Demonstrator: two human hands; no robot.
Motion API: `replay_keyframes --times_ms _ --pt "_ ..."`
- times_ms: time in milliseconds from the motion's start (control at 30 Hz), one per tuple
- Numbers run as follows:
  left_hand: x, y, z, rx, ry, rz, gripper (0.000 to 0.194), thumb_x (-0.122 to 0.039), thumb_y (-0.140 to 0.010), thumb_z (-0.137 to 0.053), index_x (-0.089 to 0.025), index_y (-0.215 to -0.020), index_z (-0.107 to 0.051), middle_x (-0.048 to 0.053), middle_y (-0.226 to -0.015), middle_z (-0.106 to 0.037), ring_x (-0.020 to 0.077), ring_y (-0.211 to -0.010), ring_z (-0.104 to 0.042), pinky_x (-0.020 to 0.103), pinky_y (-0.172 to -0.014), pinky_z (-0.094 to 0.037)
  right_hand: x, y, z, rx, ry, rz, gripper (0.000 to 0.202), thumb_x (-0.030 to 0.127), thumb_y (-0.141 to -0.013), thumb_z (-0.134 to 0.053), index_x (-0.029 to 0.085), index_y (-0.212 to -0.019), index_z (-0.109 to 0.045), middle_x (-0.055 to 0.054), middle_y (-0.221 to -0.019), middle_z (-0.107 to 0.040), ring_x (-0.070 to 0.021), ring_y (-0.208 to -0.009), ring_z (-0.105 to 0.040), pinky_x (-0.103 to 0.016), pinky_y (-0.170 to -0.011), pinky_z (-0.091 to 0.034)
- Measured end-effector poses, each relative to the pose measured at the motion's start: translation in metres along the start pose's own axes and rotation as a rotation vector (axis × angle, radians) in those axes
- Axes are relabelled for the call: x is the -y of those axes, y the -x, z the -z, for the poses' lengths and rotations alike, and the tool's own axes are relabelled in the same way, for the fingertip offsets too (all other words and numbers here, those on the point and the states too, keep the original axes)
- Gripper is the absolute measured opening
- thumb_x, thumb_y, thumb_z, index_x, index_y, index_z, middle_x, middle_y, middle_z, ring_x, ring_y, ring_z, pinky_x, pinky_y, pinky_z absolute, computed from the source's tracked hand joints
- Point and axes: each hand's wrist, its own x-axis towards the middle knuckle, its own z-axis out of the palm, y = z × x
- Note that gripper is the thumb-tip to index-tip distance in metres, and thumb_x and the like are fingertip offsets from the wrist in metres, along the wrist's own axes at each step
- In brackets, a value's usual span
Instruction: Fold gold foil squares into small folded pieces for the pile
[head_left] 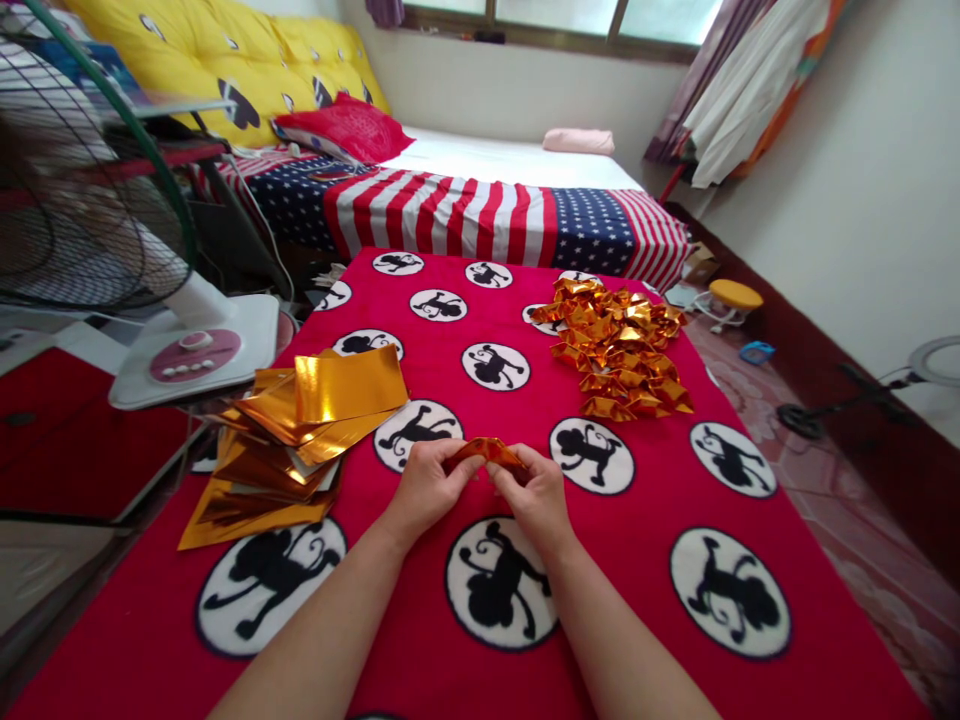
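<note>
A small folded piece of shiny orange-gold foil paper [486, 447] is held between my two hands, above the middle of the red cloth. My left hand [435, 475] pinches its left end, and my right hand [531, 485] pinches its right end, with both thumbs close together at its near side. To the left lies a loose, fanned stack of flat gold foil sheets [349, 385]. At the back right a pile of folded gold foil pieces [622, 345] rests on the cloth.
The red cloth [637, 620] with black monkey figures in white circles covers the table. A fan [195, 345] stands at the left edge. Beyond is a bed with a striped, starred cover [450, 210]. A yellow stool [735, 294] is on the floor at right.
</note>
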Motion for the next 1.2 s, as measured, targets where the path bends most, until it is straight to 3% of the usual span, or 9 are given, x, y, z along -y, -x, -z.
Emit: replay_keyframes --times_ms 200,500,767,1200 --pt "-0.001 0.000 0.001 0.009 0.004 0.017 0.019 -0.026 -0.084 -0.059 -0.013 -0.079 -0.072 0.000 -0.063 -0.062 0.0109 -0.057 -0.051 0.021 -0.056 -0.037 -0.002 0.001 0.000 -0.002 -0.003 -0.012 0.013 0.028 -0.080 -0.063 0.016 -0.077 -0.064 0.002 -0.061 -0.056 -0.0100 -0.053 -0.047 -0.021 -0.050 -0.036" --pt "0.002 0.000 0.000 0.022 0.056 0.070 0.025 -0.029 -0.086 -0.057 -0.013 -0.069 -0.066 -0.002 -0.058 -0.056 0.0095 -0.055 -0.047 0.021 -0.054 -0.035 0.002 -0.001 0.002 0.006 -0.028 -0.027 0.012 0.024 -0.081 -0.057 0.016 -0.073 -0.063 0.002 -0.058 -0.058 -0.0113 -0.050 -0.054 -0.021 -0.050 -0.042" --pt "0.008 -0.002 0.000 0.054 0.174 0.112 0.032 -0.033 -0.090 -0.050 -0.013 -0.068 -0.062 0.001 -0.061 -0.063 0.0123 -0.055 -0.056 0.022 -0.056 -0.042 0.001 -0.002 0.003 0.040 -0.053 -0.021 0.021 0.028 -0.087 -0.053 0.017 -0.072 -0.063 0.002 -0.061 -0.059 -0.0113 -0.051 -0.055 -0.021 -0.051 -0.043" --pt "0.008 -0.003 0.000 0.103 0.245 0.113 0.038 -0.038 -0.092 -0.047 -0.014 -0.068 -0.064 0.002 -0.061 -0.065 0.0126 -0.053 -0.058 0.022 -0.056 -0.045 -0.004 -0.002 0.005 0.021 -0.174 -0.053 0.019 0.031 -0.089 -0.053 0.019 -0.078 -0.063 0.002 -0.067 -0.063 -0.0125 -0.053 -0.057 -0.023 -0.053 -0.044"
